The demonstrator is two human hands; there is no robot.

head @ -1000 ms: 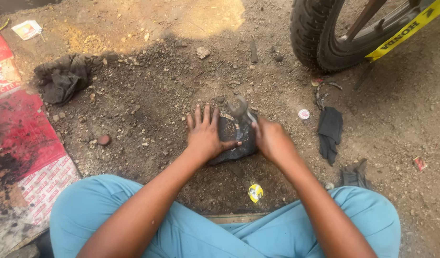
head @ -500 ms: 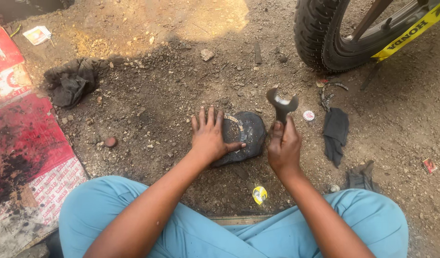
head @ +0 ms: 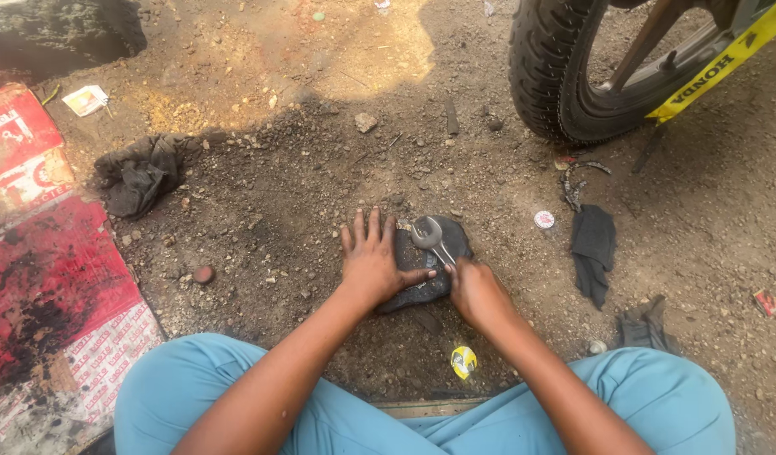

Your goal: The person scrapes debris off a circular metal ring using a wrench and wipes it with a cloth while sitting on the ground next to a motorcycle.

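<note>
- Left hand [head: 373,263] lies flat, fingers spread, pressing a dark rubber piece [head: 430,265] onto the dirt ground [head: 304,194].
- Right hand [head: 476,291] is closed around a wrench [head: 430,238], whose open-ended head rests on the rubber.
- Motorcycle tyre [head: 544,80] stands beyond.

Pretty rough spot: bare dirt ground [head: 320,168] strewn with pebbles and grit, mostly in shade. A sunlit patch [head: 362,42] is seen at top centre. A knobbly motorcycle tyre [head: 544,76] is parked in the upper right. Red printed cardboard [head: 42,278], badly stained, is spread along the left edge. A dark crumpled rag [head: 144,173] is dumped upper left, another black cloth [head: 594,248] right of centre.
</note>
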